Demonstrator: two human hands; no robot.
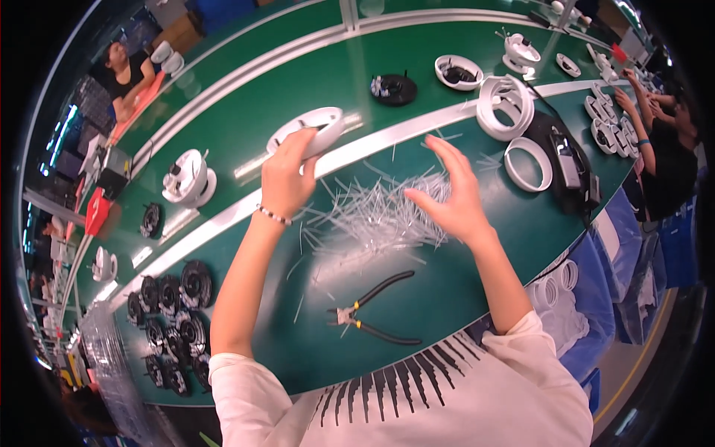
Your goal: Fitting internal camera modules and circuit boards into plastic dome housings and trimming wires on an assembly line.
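My left hand [287, 179], wearing a beaded bracelet, reaches to the near side of a white oval plastic housing [325, 128] on the green belt. Its thumb and fingers are apart and its fingertips overlap the housing; whether they touch it is unclear. My right hand [458, 201] is open and holds nothing, thumb and fingers spread at the right end of a loose pile of thin clear plastic strips [372, 212]. Nearer my body, cutting pliers [372, 307] with black handles lie on the green table, jaws to the left and handles apart.
Black round parts [175, 320] are grouped at left. White rings [527, 164] and a black device [570, 164] lie at right. White assemblies [190, 179] and a black disc [393, 88] sit along the belt [238, 112]. Other people are at far left and right.
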